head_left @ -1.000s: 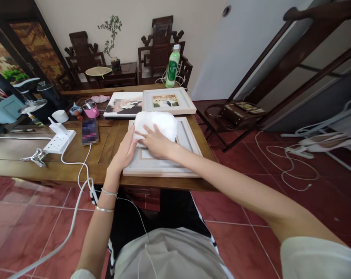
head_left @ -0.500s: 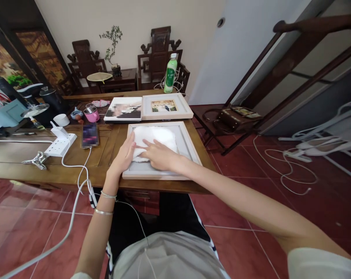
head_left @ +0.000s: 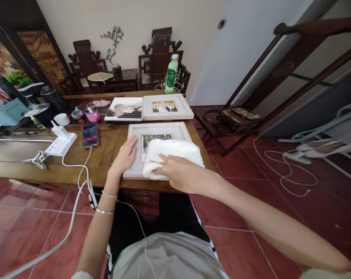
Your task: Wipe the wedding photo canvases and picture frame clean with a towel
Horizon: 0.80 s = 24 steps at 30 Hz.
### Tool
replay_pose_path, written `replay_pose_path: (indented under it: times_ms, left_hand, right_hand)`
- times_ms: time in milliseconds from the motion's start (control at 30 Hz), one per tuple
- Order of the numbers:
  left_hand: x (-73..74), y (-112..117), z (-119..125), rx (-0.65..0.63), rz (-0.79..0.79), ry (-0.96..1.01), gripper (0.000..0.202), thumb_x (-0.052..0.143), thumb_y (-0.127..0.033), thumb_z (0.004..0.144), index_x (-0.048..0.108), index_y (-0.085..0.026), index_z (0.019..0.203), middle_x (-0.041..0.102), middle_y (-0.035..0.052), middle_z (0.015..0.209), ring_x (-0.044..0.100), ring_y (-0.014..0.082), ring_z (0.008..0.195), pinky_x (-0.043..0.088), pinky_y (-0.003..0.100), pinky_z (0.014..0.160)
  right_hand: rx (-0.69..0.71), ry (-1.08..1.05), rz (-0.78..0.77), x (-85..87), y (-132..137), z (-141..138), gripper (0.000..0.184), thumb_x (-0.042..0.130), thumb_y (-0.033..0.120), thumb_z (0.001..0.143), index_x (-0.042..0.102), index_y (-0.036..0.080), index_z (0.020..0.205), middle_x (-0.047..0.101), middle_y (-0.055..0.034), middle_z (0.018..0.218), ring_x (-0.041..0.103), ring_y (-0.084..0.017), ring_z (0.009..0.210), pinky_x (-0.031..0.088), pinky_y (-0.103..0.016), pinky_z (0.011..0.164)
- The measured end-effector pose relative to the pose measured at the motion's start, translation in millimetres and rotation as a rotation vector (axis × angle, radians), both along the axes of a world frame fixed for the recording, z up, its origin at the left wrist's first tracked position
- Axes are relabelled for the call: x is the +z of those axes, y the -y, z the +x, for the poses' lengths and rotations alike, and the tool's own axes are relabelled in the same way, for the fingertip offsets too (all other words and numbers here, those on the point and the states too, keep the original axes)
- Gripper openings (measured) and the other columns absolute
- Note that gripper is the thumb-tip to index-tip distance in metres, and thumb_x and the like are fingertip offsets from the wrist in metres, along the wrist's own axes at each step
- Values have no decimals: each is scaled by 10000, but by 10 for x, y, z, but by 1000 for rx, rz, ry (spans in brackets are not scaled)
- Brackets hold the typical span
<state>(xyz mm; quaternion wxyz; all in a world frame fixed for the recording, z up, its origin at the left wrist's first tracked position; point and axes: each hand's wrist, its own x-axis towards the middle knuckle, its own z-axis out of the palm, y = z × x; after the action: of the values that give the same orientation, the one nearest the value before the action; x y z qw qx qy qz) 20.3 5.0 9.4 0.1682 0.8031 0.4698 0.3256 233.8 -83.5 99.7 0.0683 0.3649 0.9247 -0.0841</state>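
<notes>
A light wooden picture frame (head_left: 160,124) lies flat at the near edge of the wooden desk, with part of a photo showing inside its pale mat. Resting along the frame's left side is my left hand (head_left: 125,155), its fingers stretched out and holding nothing. My right hand (head_left: 183,172) grips a fluffy white cloth (head_left: 181,147), some fingers tucked into a fold. The cloth lies over the frame's lower right part and hides the rest of the photo.
Behind are a second framed photo (head_left: 179,110), a photo panel (head_left: 126,108) and a green bottle (head_left: 171,75). To the left are a phone (head_left: 90,135), a white power strip (head_left: 62,144) with cables, and a pink mug (head_left: 92,114). A dark chair (head_left: 210,120) stands right.
My right hand has moved the cloth right and toward me across the frame, uncovering part of the photo. My left hand stays at the frame's left side.
</notes>
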Motion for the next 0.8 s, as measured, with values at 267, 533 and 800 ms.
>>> replay_pose_path:
  times_ms: [267,533,800]
  left_hand:
    - [-39,-40,-13,10,-3,8,454,365,-87,867,576,-136,1266,535,103,1394,393,217,1375,276,416,1171]
    - [-25,-51,-35,-24,20,2,397,416,-87,866,608,-156,1207,562,110,1363,414,230,1360,295,462,1153]
    - [-44,-39,-9,-16,50,-41,398,371,-73,887,634,-145,1177,567,121,1355,409,241,1365,314,475,1144]
  right_hand:
    - [60,-120,106,-122,250,-410,431,453,61,808,674,140,1169,468,-145,1443,401,-404,1313,357,-536,1042]
    - [-29,-190,174,-334,331,-231,449,488,3,740,708,155,1102,514,-122,1409,422,-360,1314,351,-532,1075]
    - [-167,-196,138,-287,390,674,608,408,-81,604,743,213,1018,534,-42,1393,424,-291,1335,384,-496,1090]
